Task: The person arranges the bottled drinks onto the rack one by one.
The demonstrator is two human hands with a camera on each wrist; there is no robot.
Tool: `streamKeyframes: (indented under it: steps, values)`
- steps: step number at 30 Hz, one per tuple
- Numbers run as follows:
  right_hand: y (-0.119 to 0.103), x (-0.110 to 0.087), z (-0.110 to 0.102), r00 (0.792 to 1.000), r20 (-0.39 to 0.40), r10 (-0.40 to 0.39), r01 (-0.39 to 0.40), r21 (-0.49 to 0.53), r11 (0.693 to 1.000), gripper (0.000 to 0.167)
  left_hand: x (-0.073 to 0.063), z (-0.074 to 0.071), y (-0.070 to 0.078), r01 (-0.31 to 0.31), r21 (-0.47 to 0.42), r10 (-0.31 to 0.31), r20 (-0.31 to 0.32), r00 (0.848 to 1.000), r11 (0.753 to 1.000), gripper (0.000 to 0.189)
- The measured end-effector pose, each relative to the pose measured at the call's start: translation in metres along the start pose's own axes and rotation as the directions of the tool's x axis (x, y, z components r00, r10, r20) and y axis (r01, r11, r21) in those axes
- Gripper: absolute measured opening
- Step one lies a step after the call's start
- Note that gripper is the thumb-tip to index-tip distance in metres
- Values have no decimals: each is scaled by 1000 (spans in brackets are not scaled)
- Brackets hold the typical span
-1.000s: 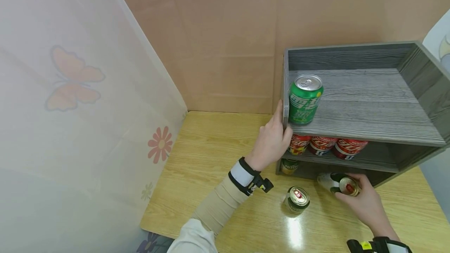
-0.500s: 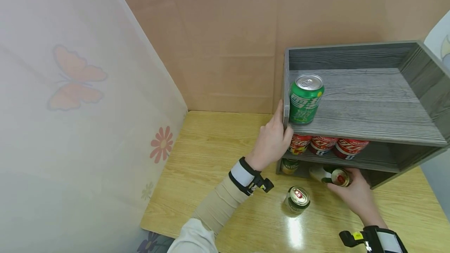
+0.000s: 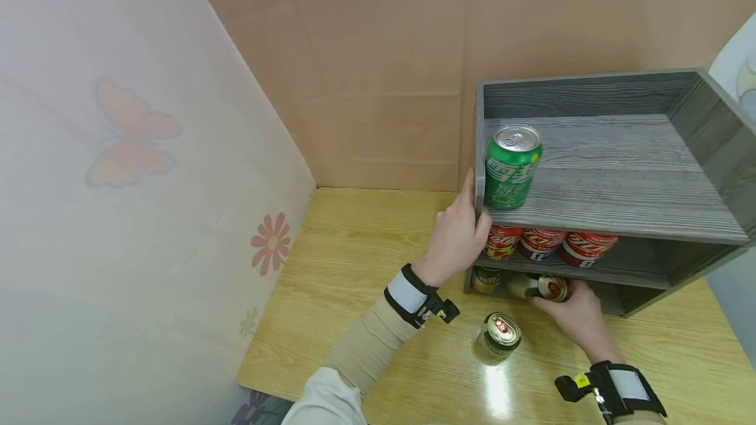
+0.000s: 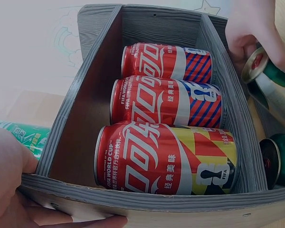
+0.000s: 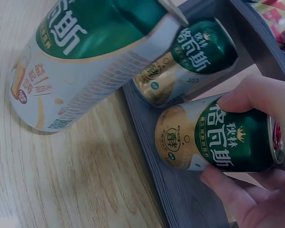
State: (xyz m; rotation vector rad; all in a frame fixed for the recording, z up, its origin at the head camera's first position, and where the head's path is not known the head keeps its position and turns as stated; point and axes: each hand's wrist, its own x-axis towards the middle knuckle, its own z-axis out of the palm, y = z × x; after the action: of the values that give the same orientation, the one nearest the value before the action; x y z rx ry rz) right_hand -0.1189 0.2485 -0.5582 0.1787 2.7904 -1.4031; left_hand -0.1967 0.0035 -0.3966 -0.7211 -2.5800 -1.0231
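My left hand grips the left side panel of the grey wooden shelf, fingers along its outer face and thumb at the front edge. With thumb and fingers, my right hand holds a green, white and gold drink can at the bottom compartment. That can is tilted in the head view, its top toward me. Beside it, a matching can stands in the left corner of the same compartment. Another matching can stands on the table in front of the shelf.
Three red cola cans stand in a row on the middle level. A green soda can stands at the left of the top level. The wooden table meets a brown wall covering behind and a patterned white sheet at left.
My right hand has carried its can leftward and inward to the bottom compartment, close to the can standing there. The left hand has stayed in place on the shelf.
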Motion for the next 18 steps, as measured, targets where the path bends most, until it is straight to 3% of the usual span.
streamKeyframes:
  steps: [4,12,18]
  values:
    - [0,1,4,1000,-21,1,-1,-16,1000,81,0,0,0,4,1,-4,1,1000,1000,70]
    - [-3,12,8,999,-34,-23,22,-41,999,80,0,0,0,-1,5,1,0,1000,1000,69]
    - [-6,18,14,998,-25,-57,57,4,998,77,0,0,0,4,9,-4,6,1000,1000,69]
